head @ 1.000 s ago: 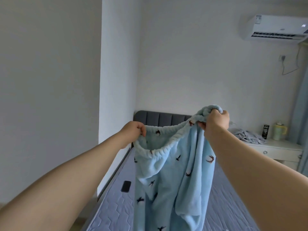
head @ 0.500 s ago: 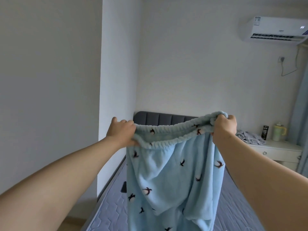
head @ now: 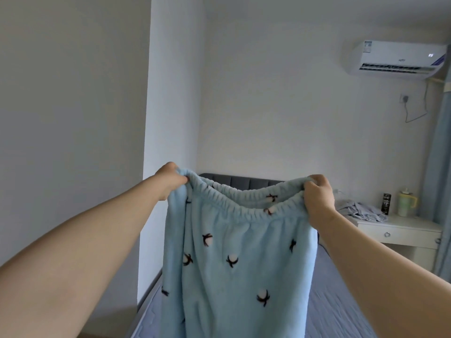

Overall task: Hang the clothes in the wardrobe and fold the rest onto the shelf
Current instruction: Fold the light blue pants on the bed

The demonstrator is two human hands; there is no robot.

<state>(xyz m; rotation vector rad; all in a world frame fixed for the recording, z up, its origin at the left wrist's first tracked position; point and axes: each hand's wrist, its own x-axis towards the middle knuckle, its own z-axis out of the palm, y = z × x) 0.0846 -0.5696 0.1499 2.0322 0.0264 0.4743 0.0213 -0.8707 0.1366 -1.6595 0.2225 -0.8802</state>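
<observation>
The left grip [head: 170, 181] pinches one end of the elastic waistband [head: 244, 203] of a pair of fluffy light-blue trousers [head: 239, 264], fingers curled over the edge. The right grip [head: 317, 193] pinches the other end in the same way. Both arms reach forward, the left a touch higher, so the waistband runs crosswise between them and sags a little in the middle.

The trousers hang straight down from that line, their long axis upright. The legs drop out of the bottom of the view, so it cannot be told whether the ends touch the bed [head: 341, 313], which lies below and beyond the cloth.

Neither grip is nearer to the cloth; each holds a corner, and all the weight hangs beneath them. These look like a piece for folding. If so, the next move probably turns on that crosswise line, either bringing the two grips together to lay one leg over the other, or lowering the cloth flat onto the bed.

A crumpled grey garment [head: 363, 211] lies on the worktop [head: 402, 226] to the right. No wardrobe or shelf is in view.
</observation>
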